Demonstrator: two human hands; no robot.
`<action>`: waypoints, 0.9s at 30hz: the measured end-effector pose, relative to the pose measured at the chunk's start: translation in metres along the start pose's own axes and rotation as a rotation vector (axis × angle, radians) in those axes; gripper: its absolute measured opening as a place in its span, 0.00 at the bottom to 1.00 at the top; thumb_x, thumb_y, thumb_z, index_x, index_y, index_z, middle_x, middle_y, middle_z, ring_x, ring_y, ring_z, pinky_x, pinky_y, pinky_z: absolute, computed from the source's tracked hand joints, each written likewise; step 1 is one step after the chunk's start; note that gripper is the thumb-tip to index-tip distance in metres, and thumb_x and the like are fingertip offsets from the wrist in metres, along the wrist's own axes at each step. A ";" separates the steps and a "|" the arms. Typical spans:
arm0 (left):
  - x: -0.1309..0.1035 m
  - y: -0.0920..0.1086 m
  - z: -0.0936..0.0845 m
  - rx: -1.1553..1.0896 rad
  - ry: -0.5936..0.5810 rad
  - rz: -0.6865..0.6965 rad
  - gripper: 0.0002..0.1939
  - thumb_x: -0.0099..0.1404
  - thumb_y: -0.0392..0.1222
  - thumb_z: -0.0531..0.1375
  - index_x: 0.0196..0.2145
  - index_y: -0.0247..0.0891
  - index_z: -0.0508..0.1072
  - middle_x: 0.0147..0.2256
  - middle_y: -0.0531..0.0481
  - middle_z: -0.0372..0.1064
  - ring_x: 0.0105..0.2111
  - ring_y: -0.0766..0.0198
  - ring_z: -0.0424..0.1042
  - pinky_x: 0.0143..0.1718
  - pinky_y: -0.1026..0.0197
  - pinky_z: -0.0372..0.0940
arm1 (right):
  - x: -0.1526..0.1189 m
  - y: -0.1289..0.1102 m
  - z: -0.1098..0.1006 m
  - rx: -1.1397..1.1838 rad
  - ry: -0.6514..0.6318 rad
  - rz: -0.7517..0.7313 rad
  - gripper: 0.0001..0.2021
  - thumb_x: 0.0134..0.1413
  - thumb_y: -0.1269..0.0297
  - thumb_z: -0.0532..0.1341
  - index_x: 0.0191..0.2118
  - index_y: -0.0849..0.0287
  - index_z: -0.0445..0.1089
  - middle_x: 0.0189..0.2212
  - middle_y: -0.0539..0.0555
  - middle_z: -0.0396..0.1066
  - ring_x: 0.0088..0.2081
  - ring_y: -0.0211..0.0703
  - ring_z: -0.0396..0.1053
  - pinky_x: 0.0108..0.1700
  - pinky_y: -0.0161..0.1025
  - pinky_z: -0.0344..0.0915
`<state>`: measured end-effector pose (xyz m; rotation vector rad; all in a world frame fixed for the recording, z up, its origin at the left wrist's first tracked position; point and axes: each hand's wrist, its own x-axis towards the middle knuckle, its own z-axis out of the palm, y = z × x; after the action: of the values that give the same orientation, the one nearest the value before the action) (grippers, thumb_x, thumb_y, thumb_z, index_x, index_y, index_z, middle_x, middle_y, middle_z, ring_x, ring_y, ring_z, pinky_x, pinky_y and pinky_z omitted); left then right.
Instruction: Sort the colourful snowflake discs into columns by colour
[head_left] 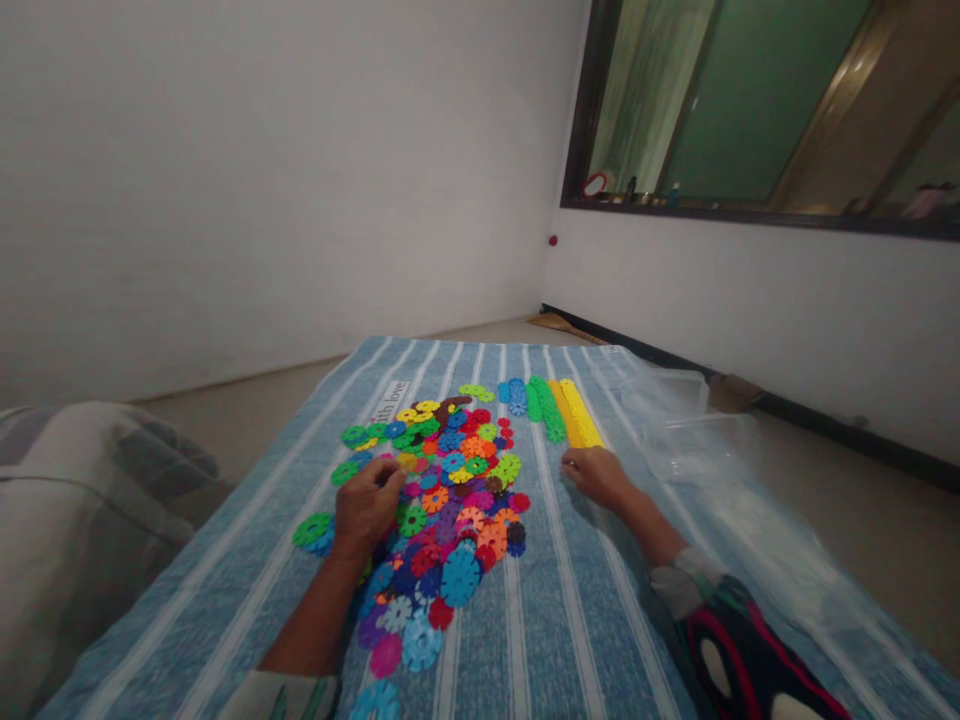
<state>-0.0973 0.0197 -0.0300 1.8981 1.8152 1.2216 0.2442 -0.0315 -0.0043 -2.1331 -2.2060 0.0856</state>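
Observation:
A loose heap of colourful notched plastic discs (450, 500) spreads over the middle of the striped cloth. My left hand (367, 505) is at the heap's left side, its thumb and fingertips pinched together beside a yellow-orange disc; whether it grips that disc is too small to tell. At the near end of a long yellow row of overlapping discs (580, 412) is my right hand (595, 475), fingers curled closed; what they hold, if anything, is hidden. Left of the yellow row lie a green row (546, 408) and a shorter blue row (517, 396).
Clear plastic containers (701, 450) stand on the right part of the blue striped cloth (480, 640). A cloth-covered object (82, 540) is at the left. White walls and a dark-framed window (735, 100) are beyond.

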 end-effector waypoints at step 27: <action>-0.040 0.048 0.024 -0.140 -0.402 0.243 0.10 0.58 0.44 0.57 0.24 0.37 0.69 0.23 0.54 0.66 0.25 0.67 0.64 0.29 0.65 0.59 | -0.044 -0.088 0.031 0.595 0.186 -0.175 0.17 0.56 0.61 0.57 0.49 0.55 0.74 0.28 0.50 0.76 0.27 0.39 0.68 0.30 0.33 0.56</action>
<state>-0.0414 -0.0176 -0.0282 2.1398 1.2931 0.9169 0.1551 -0.0779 -0.0281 -1.5590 -1.9305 0.4495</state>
